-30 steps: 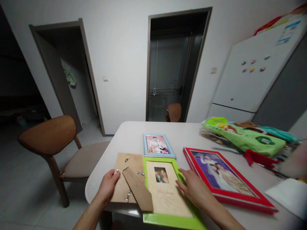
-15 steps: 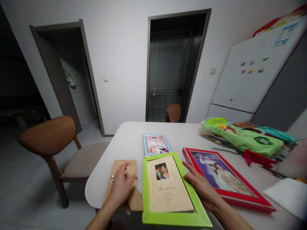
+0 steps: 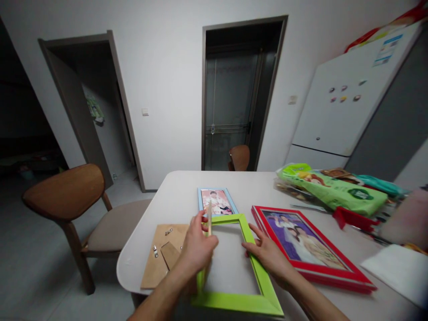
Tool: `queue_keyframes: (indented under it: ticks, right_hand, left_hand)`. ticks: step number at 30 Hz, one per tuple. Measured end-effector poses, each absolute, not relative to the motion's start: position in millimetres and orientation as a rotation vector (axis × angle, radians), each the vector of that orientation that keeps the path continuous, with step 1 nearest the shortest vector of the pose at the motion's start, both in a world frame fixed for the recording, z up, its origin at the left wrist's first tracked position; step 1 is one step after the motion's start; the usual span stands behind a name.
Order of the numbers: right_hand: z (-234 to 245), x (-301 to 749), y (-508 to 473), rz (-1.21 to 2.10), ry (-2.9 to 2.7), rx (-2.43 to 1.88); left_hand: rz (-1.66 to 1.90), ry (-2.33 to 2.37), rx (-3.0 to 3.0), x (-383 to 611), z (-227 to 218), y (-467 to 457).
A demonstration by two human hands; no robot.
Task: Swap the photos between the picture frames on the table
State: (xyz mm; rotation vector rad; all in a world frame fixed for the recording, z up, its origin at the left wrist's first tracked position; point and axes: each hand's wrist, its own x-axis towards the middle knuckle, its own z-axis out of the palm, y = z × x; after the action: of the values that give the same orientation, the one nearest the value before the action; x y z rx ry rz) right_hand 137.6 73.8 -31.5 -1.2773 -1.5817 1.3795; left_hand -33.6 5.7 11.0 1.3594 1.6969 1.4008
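My left hand (image 3: 199, 243) pinches a pale insert sheet (image 3: 210, 218), which stands nearly edge-on at the left side of the green photo frame (image 3: 264, 276). Through the frame's opening the white tabletop shows. My right hand (image 3: 264, 254) grips the frame's right side, some fingertips hidden at the edge. Partly under my left forearm lies a brown backing board (image 3: 152, 267) with metal clips and a stand flap. A light blue framed photo (image 3: 217, 203) lies just beyond the green frame. To the right of my right hand is a red framed wedding photo (image 3: 307, 249), on top of another red frame.
On the table (image 3: 180, 191), a green wipes packet (image 3: 354, 194) and other items crowd the far right. A red object (image 3: 354, 219) and white tissue (image 3: 397, 272) lie nearer. A wooden chair (image 3: 67, 191) stands left; a fridge (image 3: 347, 98) is at the back right.
The insert sheet has come up out of the green frame into my left hand, which moved right from the backing board. My right hand has closed on the frame's right side.
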Motion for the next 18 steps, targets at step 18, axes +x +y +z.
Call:
queue_keyframes:
  ticks: [18]
  right_hand:
    - [-68.5,144.2,89.3,0.254,-2.328,-1.571]
  left_hand:
    - [1.084,2.057,1.438,-109.2,-53.5,-23.6]
